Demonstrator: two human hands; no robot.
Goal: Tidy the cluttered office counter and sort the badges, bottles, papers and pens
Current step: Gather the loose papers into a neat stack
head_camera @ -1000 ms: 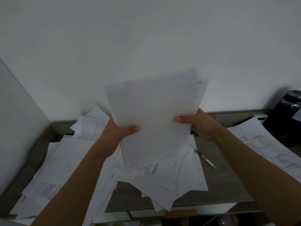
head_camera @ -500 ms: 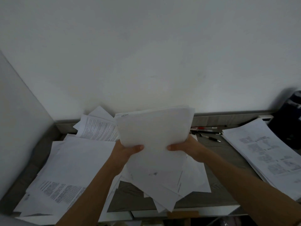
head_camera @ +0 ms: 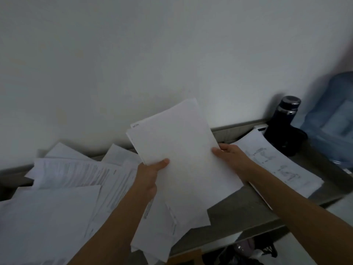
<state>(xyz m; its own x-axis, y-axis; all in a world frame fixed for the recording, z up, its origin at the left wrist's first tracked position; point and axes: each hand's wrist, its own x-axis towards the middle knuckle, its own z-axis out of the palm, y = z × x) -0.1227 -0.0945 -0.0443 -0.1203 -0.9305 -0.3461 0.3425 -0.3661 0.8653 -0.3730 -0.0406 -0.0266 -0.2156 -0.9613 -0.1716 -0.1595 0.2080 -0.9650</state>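
Note:
A stack of white papers (head_camera: 181, 150) is held above the grey counter (head_camera: 236, 217), tilted with its top toward the wall. My left hand (head_camera: 150, 173) grips its left edge with the thumb on top. My right hand (head_camera: 231, 159) grips its right edge. Loose printed sheets (head_camera: 72, 175) lie scattered over the counter's left half and under the held stack. A neat pile of printed papers (head_camera: 282, 167) lies on the right. A dark blue bottle (head_camera: 284, 127) stands at the back right. No pens or badges show.
A large translucent blue water jug (head_camera: 332, 115) stands at the far right beside the bottle. The white wall runs close behind the counter. Dark objects (head_camera: 254, 249) sit below the counter's front edge.
The view has swung to the right, and the held stack has tilted and shifted toward the right-hand pile. Both hands keep their grip. The pens behind the stack are now out of sight.

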